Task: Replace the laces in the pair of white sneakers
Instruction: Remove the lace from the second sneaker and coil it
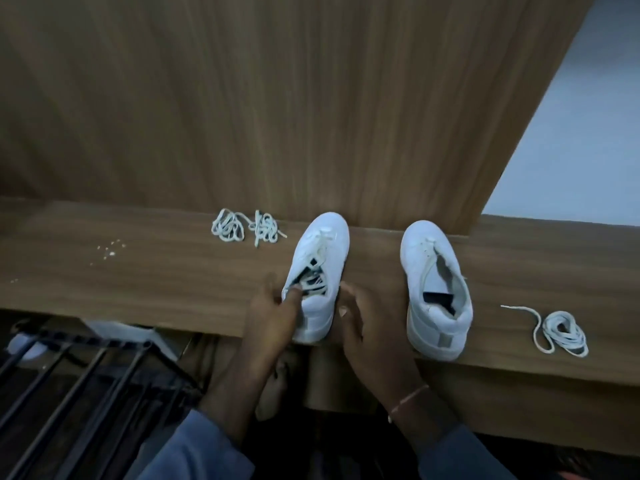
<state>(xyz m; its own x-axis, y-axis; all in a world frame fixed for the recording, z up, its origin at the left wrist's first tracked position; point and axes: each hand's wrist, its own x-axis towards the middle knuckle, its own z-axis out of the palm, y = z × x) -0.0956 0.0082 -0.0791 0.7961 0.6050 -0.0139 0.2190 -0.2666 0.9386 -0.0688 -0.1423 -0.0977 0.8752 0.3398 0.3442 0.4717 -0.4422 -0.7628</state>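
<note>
Between the two grips stands a white sneaker (322, 247) on the table (156, 271), toe pointing away and heel at the near edge. A lace crosses only near its toe, and the throat gapes over a dark lining. The left grip (273, 313) lays one digit on the collar's left rim; whether it pinches there cannot be told. The right grip (367, 320) rests loosely curved, holding nothing, against the sneaker's right flank. Just right of it stands the second sneaker (429, 258). Loose laces (564, 332) lie further right.
</note>
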